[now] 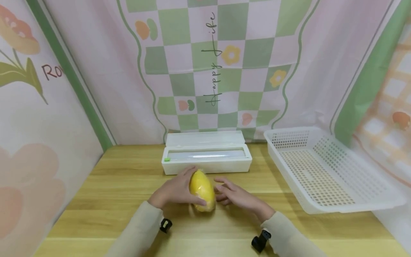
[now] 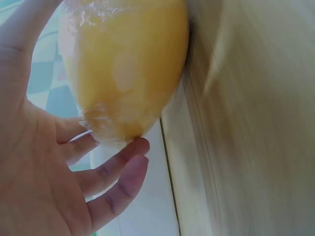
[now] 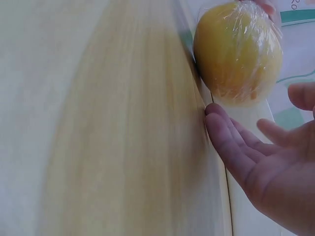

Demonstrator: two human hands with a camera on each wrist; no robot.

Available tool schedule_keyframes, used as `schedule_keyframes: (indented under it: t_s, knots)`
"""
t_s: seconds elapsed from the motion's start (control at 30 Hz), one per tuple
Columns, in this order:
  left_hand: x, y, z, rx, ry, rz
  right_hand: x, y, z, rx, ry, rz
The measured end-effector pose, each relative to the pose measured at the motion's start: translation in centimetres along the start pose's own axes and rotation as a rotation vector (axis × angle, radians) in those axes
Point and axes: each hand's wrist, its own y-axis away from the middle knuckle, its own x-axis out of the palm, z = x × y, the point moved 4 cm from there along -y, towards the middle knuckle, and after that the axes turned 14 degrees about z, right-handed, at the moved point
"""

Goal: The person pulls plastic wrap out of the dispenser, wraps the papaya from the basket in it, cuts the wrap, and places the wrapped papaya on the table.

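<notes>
A yellow mango, wrapped in clear cling film, rests on the wooden table in front of a white cling film box. My left hand holds it from the left, thumb over the near end and fingers round the far end. In the left wrist view the mango shows crinkled film where the fingertips touch it. Just to its right is my right hand, fingers loosely bent, nothing held. The right wrist view shows a small gap between the right hand and the mango.
The white cling film box stands at the back with its lid raised, a film roll inside and a small green piece at its left corner. A white perforated basket sits at the right. Patterned curtains surround the wooden table.
</notes>
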Motion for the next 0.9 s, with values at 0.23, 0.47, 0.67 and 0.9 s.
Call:
schedule_keyframes:
  t_s: [0.23, 0.47, 0.67, 0.9]
  knots:
    - [0.0, 0.0, 1.0, 0.067, 0.103, -0.012, 0.5, -0.7, 0.2, 0.033, 0.019, 0.043]
    - [0.1, -0.3, 1.2, 0.115, 0.155, -0.043, 0.8, -1.2, 0.6, 0.045, 0.01, 0.029]
    - [0.0, -0.3, 1.4, 0.152, 0.3, -0.072, 0.7, -1.2, 0.1, -0.054, -0.197, 0.007]
    - [0.4, -0.6, 2.2, 0.115, 0.446, -0.068, 0.5, -0.5, -0.1, -0.101, -0.32, 0.05]
